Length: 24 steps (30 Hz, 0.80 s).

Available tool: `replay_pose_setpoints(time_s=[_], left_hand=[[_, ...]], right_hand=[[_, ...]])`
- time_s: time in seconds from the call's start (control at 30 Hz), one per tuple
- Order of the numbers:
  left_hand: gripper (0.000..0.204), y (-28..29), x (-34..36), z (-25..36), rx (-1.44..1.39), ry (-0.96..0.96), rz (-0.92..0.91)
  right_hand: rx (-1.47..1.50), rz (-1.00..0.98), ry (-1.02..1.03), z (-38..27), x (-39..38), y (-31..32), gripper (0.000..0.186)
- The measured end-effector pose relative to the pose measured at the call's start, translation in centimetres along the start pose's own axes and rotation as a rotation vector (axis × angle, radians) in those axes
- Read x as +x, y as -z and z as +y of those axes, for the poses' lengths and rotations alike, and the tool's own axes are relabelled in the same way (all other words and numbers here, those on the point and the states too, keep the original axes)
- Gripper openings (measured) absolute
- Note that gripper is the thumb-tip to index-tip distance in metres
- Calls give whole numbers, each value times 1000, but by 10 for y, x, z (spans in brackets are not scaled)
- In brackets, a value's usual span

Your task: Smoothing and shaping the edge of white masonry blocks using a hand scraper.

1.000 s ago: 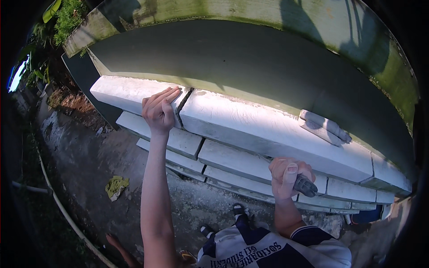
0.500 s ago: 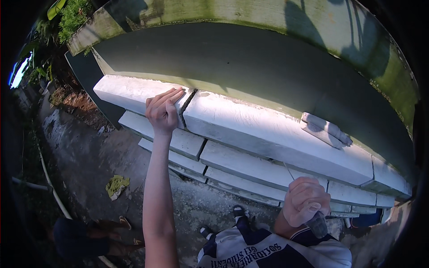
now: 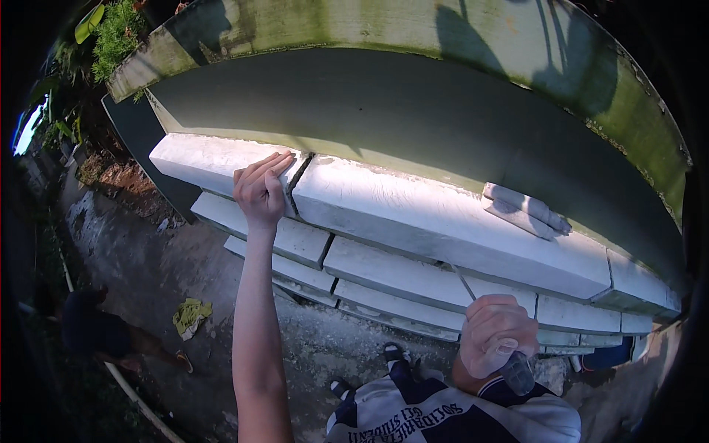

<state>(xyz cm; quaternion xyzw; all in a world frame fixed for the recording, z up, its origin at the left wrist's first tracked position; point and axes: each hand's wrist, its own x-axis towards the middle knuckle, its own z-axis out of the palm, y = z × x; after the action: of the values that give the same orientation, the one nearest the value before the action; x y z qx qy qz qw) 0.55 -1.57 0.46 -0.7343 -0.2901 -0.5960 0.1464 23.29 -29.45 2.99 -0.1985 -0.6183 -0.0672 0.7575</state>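
My left hand (image 3: 260, 190) lies with its fingers stretched out over the white ledge's left block (image 3: 199, 153), beside a dark joint. Right of that joint runs a longer white block (image 3: 413, 207). My right hand (image 3: 498, 336) is closed round the translucent handle of a screwdriver (image 3: 520, 375). Its thin metal shaft points up and left, to the underside of the longer block. The shadow there hides its tip. More white stepped blocks (image 3: 399, 272) with dark joints sit below.
A folded grey-white item (image 3: 526, 210) rests on the ledge. Behind rises a green wall (image 3: 354, 103) under a mossy rim (image 3: 325, 26). A yellow-green cloth (image 3: 192, 317) lies on the concrete ground. Another person (image 3: 96, 328) is at the lower left, near a pale pipe (image 3: 140, 402).
The view has shifted slightly. My left hand stays on the ledge, and the right still grips the screwdriver, whose shaft now looks steeper. The other person has moved up and left.
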Motion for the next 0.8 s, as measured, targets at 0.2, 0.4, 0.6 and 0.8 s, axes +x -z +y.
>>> replay_pose_setpoints(time_s=[0.2, 0.4, 0.6, 0.8], left_hand=[[39, -3, 1, 0, -30, 9, 3], [39, 2, -1, -2, -4, 15, -8], [38, -2, -2, -2, -24, 16, -3], [38, -4, 0, -6, -29, -21, 7]], right_hand=[[-72, -25, -37, -2, 12, -3, 35], [-48, 6, -21, -4, 8, -3, 31], [70, 32, -238, -1, -3, 1, 33], [-84, -10, -288, 33, -1, -15, 34]])
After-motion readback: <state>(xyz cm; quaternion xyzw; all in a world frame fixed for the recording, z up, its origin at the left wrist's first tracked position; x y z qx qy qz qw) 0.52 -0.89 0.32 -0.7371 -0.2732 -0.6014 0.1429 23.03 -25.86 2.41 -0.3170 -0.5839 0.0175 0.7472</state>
